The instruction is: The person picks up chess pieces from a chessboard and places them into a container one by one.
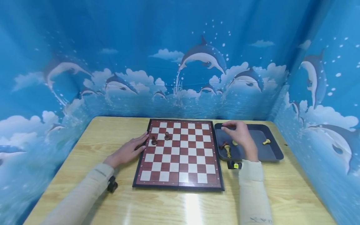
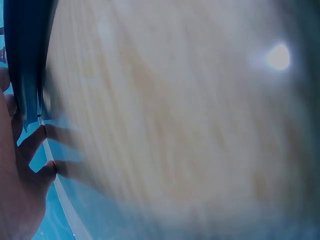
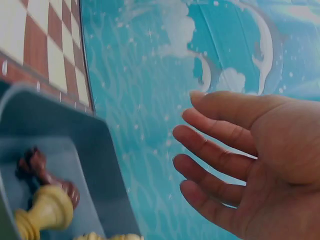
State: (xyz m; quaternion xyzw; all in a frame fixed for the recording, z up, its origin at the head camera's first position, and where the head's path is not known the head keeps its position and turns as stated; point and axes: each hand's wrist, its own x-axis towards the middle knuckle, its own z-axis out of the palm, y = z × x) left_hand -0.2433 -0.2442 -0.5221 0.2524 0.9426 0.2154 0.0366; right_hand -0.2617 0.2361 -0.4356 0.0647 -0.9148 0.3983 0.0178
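Note:
A folding chessboard with red-brown and white squares lies on the table. Two dark brown chess pieces, one near the left edge and another beside it, stand on its upper left part. My left hand rests at the board's left edge, fingers extended. Over the grey tray hovers my right hand. In the right wrist view its fingers are loosely bent with nothing between them. Below, a brown piece and a pale yellow piece lie together in the tray.
Another pale yellow piece lies on its side at the tray's right. The tray stands right beside the board on the wooden table. A blue dolphin-print curtain hangs behind the table and along its sides.

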